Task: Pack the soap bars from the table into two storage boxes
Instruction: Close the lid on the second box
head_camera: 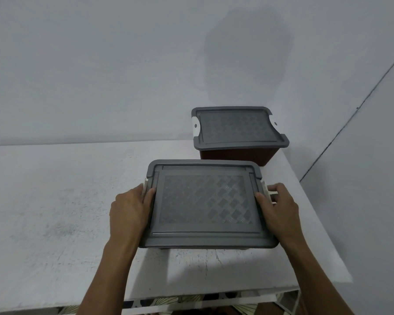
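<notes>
Left hand (130, 212): curled round the left end of the near box (205, 238), thumb laid on its lid (205, 201).
Right hand (279, 210): curled round the right end, at a white latch (265, 187).
Near box: closed, lid grey and patterned, held over the table (55, 201).
Far box (237, 130): closed, grey lid, dark red body, set at the table's far right corner.

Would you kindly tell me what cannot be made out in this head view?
- Contents of the near grey-lidded plastic storage box and far grey-lidded dark-red box: closed lids hide them, head view.
- Near box's white side latches: left hand and right hand cover them; whether clipped, unclear.
</notes>
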`<control>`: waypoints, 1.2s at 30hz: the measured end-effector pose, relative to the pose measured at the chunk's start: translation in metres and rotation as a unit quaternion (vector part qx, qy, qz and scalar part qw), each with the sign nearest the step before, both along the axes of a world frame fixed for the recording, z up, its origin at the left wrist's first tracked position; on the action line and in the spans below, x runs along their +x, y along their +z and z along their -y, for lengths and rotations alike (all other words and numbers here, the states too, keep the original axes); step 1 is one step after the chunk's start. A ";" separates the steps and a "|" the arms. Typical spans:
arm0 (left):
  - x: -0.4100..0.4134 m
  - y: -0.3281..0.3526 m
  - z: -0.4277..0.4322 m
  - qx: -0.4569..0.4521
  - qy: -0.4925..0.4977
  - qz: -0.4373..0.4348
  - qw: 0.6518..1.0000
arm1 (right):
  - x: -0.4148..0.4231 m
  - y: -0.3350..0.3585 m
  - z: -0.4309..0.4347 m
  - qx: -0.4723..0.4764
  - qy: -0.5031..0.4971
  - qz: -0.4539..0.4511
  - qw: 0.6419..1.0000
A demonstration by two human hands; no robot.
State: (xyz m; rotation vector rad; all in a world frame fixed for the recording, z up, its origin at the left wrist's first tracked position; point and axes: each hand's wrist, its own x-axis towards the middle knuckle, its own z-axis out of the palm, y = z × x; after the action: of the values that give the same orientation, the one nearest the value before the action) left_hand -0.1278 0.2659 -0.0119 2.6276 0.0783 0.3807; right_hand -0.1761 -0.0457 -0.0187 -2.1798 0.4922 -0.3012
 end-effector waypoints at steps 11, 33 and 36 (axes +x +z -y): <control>-0.004 0.013 0.001 0.118 -0.091 -0.085 0.985 | -0.003 -0.002 -0.007 -0.099 0.036 0.052 0.993; -0.007 -0.001 -0.008 -0.384 -0.106 -0.149 0.905 | 0.011 0.001 0.014 -0.187 0.061 0.032 0.980; -0.004 -0.004 0.012 -0.388 -0.111 -0.150 0.902 | 0.016 0.005 0.036 -0.205 0.061 0.033 0.976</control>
State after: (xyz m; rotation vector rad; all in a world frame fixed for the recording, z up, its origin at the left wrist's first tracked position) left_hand -0.1320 0.2535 -0.0160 1.8472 0.0207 -0.1313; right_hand -0.1601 -0.0817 -0.0137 -2.5779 0.2727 -0.4380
